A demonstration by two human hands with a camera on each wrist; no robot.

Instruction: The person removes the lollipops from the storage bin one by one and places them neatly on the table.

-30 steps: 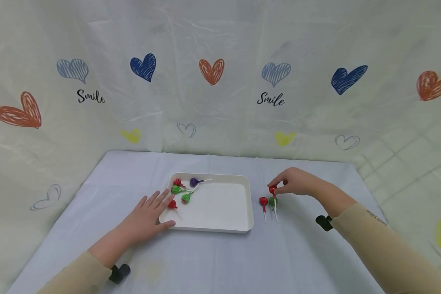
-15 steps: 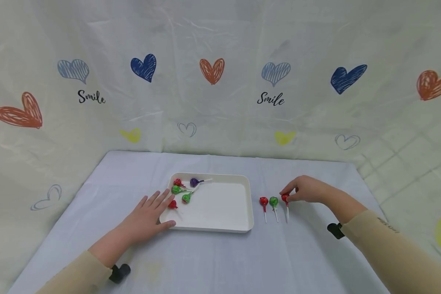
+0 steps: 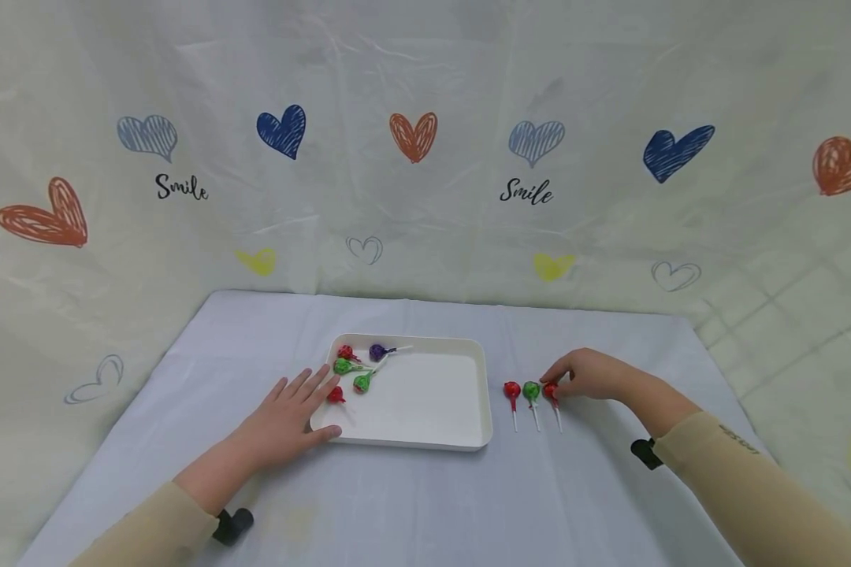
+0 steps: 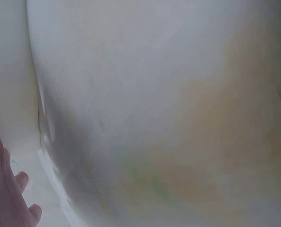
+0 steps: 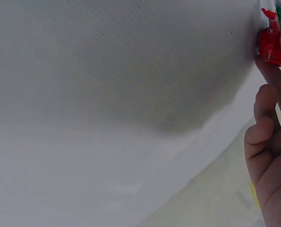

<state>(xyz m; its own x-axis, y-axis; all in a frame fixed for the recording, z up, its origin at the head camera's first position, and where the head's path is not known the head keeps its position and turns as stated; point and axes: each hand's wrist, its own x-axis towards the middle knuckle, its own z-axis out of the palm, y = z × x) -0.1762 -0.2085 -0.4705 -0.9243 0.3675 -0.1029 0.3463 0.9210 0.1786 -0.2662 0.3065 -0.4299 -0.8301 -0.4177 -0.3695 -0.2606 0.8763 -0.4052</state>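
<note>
My right hand (image 3: 597,374) pinches the wrapped head of a red lollipop (image 3: 556,402) between thumb and finger. This lollipop lies at the right end of a short row, its white stick pointing toward me. Beside it are a green lollipop (image 3: 531,391) and another red lollipop (image 3: 512,390). In the right wrist view the gripped red lollipop (image 5: 270,47) shows at the upper right corner. My left hand (image 3: 284,421) rests with fingers spread on the left edge of a white tray (image 3: 425,402). Only part of that hand (image 4: 8,189) appears in the left wrist view.
Inside the tray's left half lie a purple lollipop (image 3: 378,353), a green lollipop (image 3: 362,383), another green lollipop (image 3: 343,366), a red lollipop (image 3: 345,352) and one more red lollipop (image 3: 336,394). A white cloth (image 3: 411,504) covers the table; a heart-printed sheet (image 3: 461,213) hangs behind.
My right hand has moved the red lollipop from above the green one to the row's right end and lowered it onto the cloth. My left hand has stayed on the tray.
</note>
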